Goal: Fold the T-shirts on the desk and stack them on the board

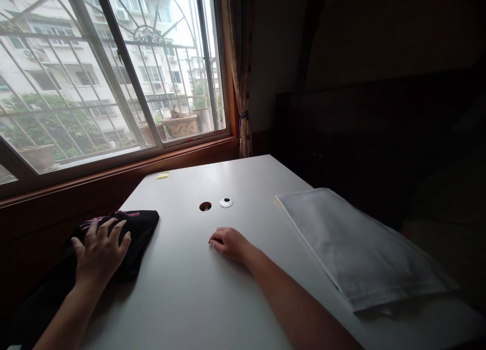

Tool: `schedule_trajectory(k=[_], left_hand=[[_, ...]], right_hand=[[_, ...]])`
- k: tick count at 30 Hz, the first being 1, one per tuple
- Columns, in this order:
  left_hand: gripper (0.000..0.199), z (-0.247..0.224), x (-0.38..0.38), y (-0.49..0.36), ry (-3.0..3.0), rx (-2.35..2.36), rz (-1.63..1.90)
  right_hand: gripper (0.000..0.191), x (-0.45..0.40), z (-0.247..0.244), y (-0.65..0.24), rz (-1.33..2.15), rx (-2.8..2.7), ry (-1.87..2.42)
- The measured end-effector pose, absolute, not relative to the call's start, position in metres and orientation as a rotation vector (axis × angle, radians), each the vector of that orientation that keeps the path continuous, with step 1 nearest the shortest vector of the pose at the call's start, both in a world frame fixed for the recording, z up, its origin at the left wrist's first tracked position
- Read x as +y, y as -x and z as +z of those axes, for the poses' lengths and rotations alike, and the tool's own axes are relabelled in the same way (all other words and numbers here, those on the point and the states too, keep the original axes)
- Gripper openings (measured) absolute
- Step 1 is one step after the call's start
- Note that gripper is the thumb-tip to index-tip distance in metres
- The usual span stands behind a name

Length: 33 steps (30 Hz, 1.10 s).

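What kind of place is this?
Probably a room in a home, perhaps on an upper floor: a tied-back patterned curtain hangs beside a wood-framed window, potted plants sit outside by metal bars, and apartment-like buildings stand beyond.

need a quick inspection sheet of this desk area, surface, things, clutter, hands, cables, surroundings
surface: white table with a dark round hole and a round fitting beside it
things: black cloth with pink marks, under the left hand
clutter: yellow slip near the far left edge; pale, flat sheet-like item on the right
hands: left hand spread on the cloth; right hand loosely curled at mid-table
cables: nothing seen
surroundings: barred window, tied curtain, right side too dark to inspect
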<state>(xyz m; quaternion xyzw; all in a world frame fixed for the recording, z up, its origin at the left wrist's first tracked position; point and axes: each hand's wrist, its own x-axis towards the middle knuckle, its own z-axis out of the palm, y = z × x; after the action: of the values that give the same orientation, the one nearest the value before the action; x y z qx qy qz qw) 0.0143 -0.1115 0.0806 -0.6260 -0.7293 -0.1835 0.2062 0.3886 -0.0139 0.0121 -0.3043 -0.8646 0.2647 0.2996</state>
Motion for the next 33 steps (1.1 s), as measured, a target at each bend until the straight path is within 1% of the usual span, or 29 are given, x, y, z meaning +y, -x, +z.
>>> schedule_trajectory(k=[3,6,8,11,15,20,33], left_hand=[[0.037,0.073,-0.102,-0.039,1.853,-1.709,-0.625],[0.030,0.055,-0.093,-0.063,2.059,-1.572,-0.677],[0.031,0.039,-0.090,-0.076,2.161,-1.549,-0.682],[0.037,0.017,-0.088,-0.085,2.315,-1.540,-0.631],[0.044,0.000,-0.087,-0.081,2.497,-1.548,-0.525],[0.045,-0.003,-0.088,-0.073,2.530,-1.636,-0.475],[0.045,0.000,-0.091,-0.075,2.550,-1.682,-0.492]], right_hand=[[0.016,-0.014,0.012,-0.389,0.699,-2.296,0.809],[0.017,-0.015,0.013,-0.389,0.697,-2.300,0.807],[0.017,-0.015,0.014,-0.388,0.690,-2.304,0.808],[0.016,-0.015,0.014,-0.388,0.682,-2.308,0.810],[0.016,-0.016,0.014,-0.387,0.683,-2.310,0.820],[0.015,-0.016,0.015,-0.387,0.682,-2.304,0.828],[0.014,-0.019,0.017,-0.385,0.645,-2.289,0.862]])
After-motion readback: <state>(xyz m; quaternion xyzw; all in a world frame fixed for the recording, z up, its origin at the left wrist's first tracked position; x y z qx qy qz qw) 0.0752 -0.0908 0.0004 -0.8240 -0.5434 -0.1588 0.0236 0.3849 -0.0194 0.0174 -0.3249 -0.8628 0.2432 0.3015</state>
